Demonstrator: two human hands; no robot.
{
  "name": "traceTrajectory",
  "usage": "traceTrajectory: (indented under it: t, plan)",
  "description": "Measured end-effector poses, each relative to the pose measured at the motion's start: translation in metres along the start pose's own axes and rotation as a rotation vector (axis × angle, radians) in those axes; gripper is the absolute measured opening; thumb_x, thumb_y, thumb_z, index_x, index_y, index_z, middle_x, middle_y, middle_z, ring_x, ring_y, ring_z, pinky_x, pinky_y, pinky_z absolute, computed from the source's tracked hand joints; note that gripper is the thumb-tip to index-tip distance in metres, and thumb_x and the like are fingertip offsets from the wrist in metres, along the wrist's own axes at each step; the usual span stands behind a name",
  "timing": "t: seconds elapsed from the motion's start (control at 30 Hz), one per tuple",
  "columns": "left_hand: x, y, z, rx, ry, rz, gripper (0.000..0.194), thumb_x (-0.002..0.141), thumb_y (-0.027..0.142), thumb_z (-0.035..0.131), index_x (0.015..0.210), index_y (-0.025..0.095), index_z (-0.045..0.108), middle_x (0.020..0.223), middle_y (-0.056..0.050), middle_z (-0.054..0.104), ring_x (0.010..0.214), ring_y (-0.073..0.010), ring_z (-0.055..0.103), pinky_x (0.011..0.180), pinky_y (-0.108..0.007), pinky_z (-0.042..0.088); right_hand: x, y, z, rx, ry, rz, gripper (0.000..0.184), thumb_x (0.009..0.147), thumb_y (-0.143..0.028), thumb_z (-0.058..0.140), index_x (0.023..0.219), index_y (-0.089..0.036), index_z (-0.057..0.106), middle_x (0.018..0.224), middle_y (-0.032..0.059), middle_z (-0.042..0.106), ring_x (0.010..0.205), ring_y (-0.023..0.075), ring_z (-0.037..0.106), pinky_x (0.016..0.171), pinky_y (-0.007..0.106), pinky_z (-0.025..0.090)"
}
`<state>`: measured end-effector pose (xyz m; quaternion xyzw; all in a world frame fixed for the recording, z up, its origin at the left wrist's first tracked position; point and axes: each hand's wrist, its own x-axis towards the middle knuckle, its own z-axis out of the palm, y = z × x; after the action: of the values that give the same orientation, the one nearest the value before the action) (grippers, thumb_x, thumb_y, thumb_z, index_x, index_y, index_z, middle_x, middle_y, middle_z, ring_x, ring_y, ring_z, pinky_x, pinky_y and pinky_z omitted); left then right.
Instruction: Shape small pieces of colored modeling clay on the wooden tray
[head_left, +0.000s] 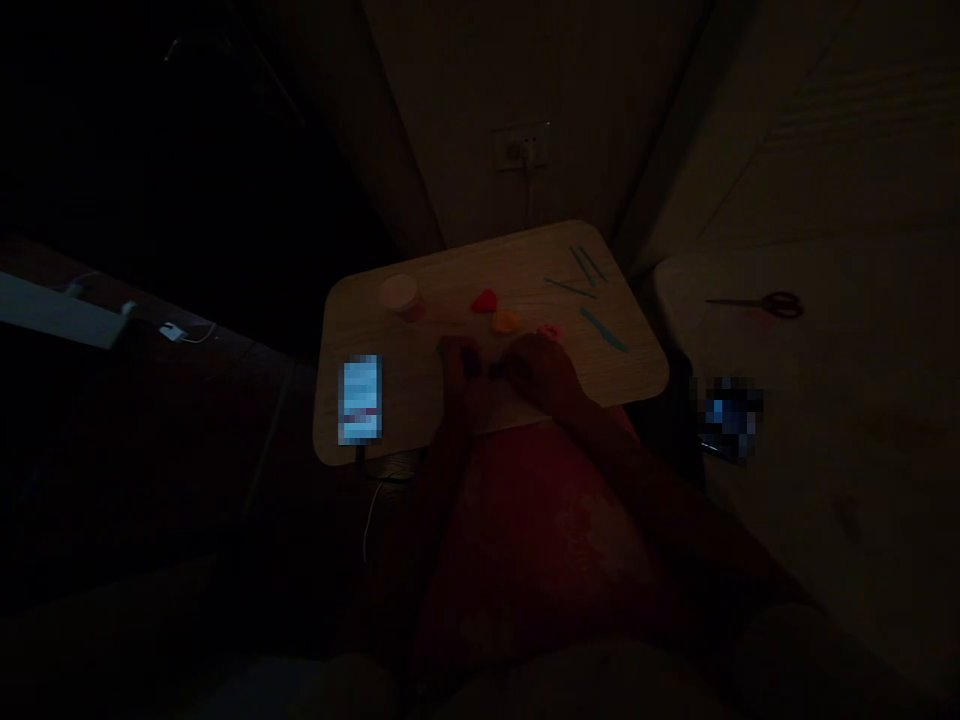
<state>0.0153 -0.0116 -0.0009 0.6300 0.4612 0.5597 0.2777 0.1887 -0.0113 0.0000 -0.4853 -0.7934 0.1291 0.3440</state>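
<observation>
Hands [461,368] [541,370] near clay lumps [484,301] on wood-grain tray [442,280].

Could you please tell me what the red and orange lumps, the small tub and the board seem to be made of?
The red lump and orange lump look like modelling clay: matte, with rounded, pressed shapes, though the dim light leaves this open. The tub seems to be pale plastic, with smooth moulded sides. The board looks like wood-effect laminate, with faint grain on an even surface.

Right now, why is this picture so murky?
In the head view, the room is very dark, the left hand and right hand sink into reddish shadow, and the brightest thing is a pixelated phone screen on the wooden board.
</observation>
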Motion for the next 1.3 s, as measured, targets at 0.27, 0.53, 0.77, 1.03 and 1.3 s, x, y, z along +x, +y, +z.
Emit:
traceTrajectory:
  t: [0.27, 0.53, 0.77, 1.03, 1.3]
  plan:
    - [-0.002, 0.003, 0.007, -0.123, 0.021, -0.164, 0.038, 0.097, 0.060, 0.055, 0.105, 0.023, 0.053, 0.082, 0.000, 0.053, 0.067, -0.0135, 0.051, 0.063, -0.027, 0.047, -0.002, -0.001, -0.002, 0.075, 0.060, -0.043, 0.028, 0.082, -0.018, 0.064, 0.109, -0.018, 0.065, 0.108, 0.0141, 0.070, 0.105, 0.0313, 0.063, 0.095, 0.046, 0.048]
    - [-0.010, 0.006, 0.001, 0.004, -0.138, -0.057, 0.047, 0.100, 0.066, 0.039, 0.108, 0.023, 0.056, 0.089, -0.005, 0.064, 0.074, -0.0171, 0.061, 0.067, -0.031, 0.048, -0.006, -0.004, -0.003, 0.242, 0.111, -0.092, 0.035, 0.093, -0.043, 0.065, 0.121, -0.022, 0.061, 0.106, 0.0099, 0.069, 0.089, 0.0236, 0.064, 0.082, 0.038, 0.052]
    - [-0.011, 0.014, 0.000, 0.034, -0.303, -0.072, 0.044, 0.103, 0.060, 0.037, 0.123, 0.023, 0.051, 0.090, -0.005, 0.072, 0.076, -0.0189, 0.068, 0.066, -0.031, 0.050, -0.010, -0.006, -0.002, 0.102, 0.032, -0.149, 0.031, 0.096, -0.042, 0.063, 0.116, -0.018, 0.066, 0.104, 0.0122, 0.071, 0.092, 0.0251, 0.065, 0.079, 0.036, 0.051]
    - [-0.003, 0.019, 0.003, 0.016, -0.314, -0.008, 0.032, 0.105, 0.050, 0.041, 0.105, 0.023, 0.057, 0.086, -0.004, 0.067, 0.076, -0.0178, 0.064, 0.069, -0.030, 0.049, -0.012, -0.005, 0.001, 0.100, -0.004, -0.103, 0.023, 0.099, -0.029, 0.053, 0.109, -0.022, 0.072, 0.098, 0.0090, 0.073, 0.089, 0.0222, 0.065, 0.080, 0.034, 0.051]
    - [0.001, 0.018, 0.003, 0.034, -0.277, 0.047, 0.030, 0.104, 0.041, 0.042, 0.093, 0.021, 0.061, 0.081, -0.004, 0.065, 0.073, -0.0168, 0.061, 0.068, -0.029, 0.048, -0.008, -0.004, -0.002, 0.337, 0.022, -0.080, 0.020, 0.096, -0.031, 0.058, 0.091, -0.020, 0.075, 0.084, 0.0050, 0.075, 0.076, 0.0185, 0.067, 0.072, 0.029, 0.051]
